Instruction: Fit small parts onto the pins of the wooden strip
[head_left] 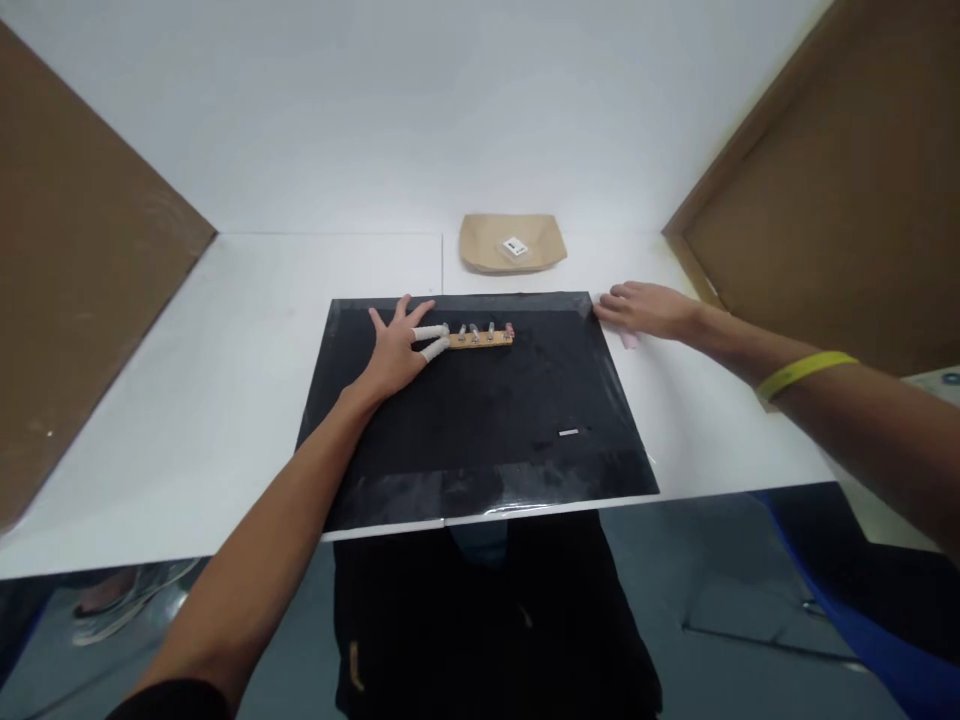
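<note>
My left hand is over the black mat, with white covers on its thumb and index finger. Those two fingertips pinch the left end of a narrow wooden strip, while the other fingers spread apart. Several small clear or shiny pieces stand in a row along the strip, and the one at its right end looks pinkish. At the mat's far right corner, my right hand has its fingers bent together and pointing down. Something pink shows beneath it; what the fingertips hold is hidden.
Behind the mat, a brown paper tray contains a small clear case with a white label. A short whitish bar lies at the mat's front right. Brown panels flank the white table. Someone's shoe appears lower left.
</note>
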